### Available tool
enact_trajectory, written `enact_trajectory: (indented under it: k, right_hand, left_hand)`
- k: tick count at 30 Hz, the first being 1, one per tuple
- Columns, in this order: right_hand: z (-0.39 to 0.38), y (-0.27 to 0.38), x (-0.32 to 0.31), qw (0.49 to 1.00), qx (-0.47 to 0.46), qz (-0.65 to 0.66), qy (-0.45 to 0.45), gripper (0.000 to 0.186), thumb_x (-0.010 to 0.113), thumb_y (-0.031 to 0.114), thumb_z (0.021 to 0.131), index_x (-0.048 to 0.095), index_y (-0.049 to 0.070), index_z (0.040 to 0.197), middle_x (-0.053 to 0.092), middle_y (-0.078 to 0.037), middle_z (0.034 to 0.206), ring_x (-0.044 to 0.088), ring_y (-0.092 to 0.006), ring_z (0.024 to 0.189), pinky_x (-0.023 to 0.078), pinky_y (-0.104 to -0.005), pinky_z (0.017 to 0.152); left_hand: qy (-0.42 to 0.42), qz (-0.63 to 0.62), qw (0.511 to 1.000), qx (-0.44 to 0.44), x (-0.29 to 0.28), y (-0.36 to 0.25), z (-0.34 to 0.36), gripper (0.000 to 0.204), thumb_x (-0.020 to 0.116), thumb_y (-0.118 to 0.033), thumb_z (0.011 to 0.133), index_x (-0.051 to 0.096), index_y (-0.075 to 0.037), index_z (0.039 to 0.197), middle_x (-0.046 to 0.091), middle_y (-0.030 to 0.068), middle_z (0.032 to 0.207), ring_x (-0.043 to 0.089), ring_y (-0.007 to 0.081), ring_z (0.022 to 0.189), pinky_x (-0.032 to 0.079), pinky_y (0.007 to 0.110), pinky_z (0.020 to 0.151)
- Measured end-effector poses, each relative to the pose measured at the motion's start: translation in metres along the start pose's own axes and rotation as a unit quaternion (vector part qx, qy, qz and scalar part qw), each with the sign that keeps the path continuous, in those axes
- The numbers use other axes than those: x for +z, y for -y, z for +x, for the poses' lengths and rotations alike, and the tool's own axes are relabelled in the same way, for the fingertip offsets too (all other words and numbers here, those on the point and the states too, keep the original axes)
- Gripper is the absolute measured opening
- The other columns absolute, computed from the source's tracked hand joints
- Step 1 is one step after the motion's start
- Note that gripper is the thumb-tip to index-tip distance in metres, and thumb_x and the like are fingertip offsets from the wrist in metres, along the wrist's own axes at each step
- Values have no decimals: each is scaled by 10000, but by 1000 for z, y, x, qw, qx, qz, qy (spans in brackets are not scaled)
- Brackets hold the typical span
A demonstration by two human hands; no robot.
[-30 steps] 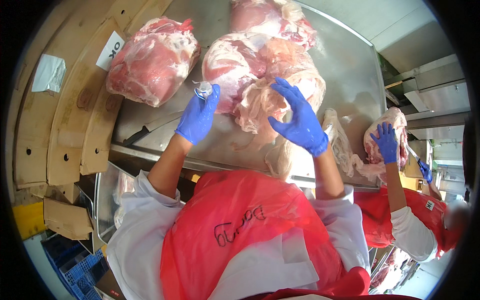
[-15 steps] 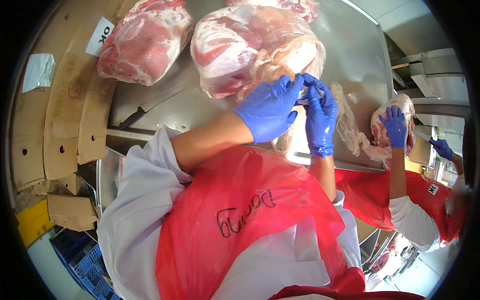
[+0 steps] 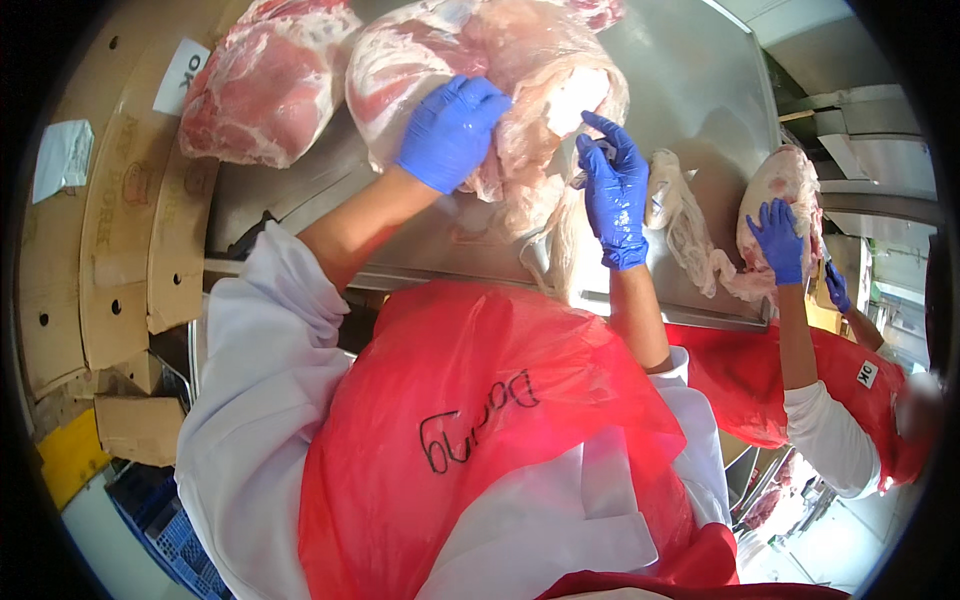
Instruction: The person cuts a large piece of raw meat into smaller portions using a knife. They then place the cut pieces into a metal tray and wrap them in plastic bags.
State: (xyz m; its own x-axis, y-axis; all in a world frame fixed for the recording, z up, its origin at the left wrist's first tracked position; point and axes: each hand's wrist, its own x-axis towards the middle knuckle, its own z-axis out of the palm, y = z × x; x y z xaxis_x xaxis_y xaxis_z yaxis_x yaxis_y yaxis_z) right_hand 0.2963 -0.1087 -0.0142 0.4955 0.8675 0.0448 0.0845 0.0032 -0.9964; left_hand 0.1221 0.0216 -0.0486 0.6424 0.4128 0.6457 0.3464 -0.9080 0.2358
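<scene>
A large piece of pink and white raw meat lies on the metal table, with thin translucent film, like plastic wrap, bunched over its right side. My left hand, in a blue glove, is closed at the film's left edge, its fingers curled against the meat. Beside the film's lower right, my gloved right hand has its fingers apart, the tips next to a bright white patch. Loose film hangs down between my hands over the table's near edge.
Another raw cut lies at the left by cardboard boxes. A knife is partly hidden by my sleeve. More crumpled film lies right of my hand. At the far right, a co-worker's gloved hand rests on meat.
My hands, together at the bunched film before, have separated. The left has moved up and left onto the meat's edge; the right has shifted slightly up and left. The loose film hangs lower.
</scene>
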Motion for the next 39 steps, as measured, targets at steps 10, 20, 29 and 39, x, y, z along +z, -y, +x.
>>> enact_trajectory:
  k: [10, 20, 29, 39]
  right_hand:
    - [68, 24, 15, 800, -258, -532, 97, 785, 733, 530, 769, 461, 162, 1408, 648, -168, 923, 644, -346, 849, 517, -421, 739]
    - [73, -30, 4, 774, -327, -537, 73, 378, 678, 419, 841, 672, 81, 1012, 683, -137, 838, 669, -317, 729, 529, -405, 632]
    - [3, -34, 10, 854, -145, -496, 57, 305, 580, 358, 914, 693, 74, 917, 645, -194, 720, 638, -384, 658, 493, -459, 582]
    - [-48, -15, 10, 965, 2, -188, 185, 303, 589, 191, 953, 625, -22, 741, 470, -186, 553, 407, -270, 468, 397, -394, 509]
  left_hand:
    - [108, -68, 983, -130, 18, -69, -22, 497, 615, -133, 825, 493, 33, 1278, 459, 177, 1283, 465, 393, 1101, 418, 470, 969]
    - [67, -136, 982, -108, 21, -52, -30, 362, 648, -151, 809, 560, 15, 1118, 500, 149, 1242, 476, 375, 1085, 423, 449, 964]
    - [14, -97, 990, -97, -17, -23, -19, 646, 769, -315, 726, 557, -136, 1309, 494, 127, 1325, 447, 329, 1242, 349, 447, 1050]
    - [137, 140, 979, 55, 12, 2, 33, 638, 599, -173, 795, 420, -103, 1403, 413, 130, 1451, 361, 285, 1373, 284, 426, 1133]
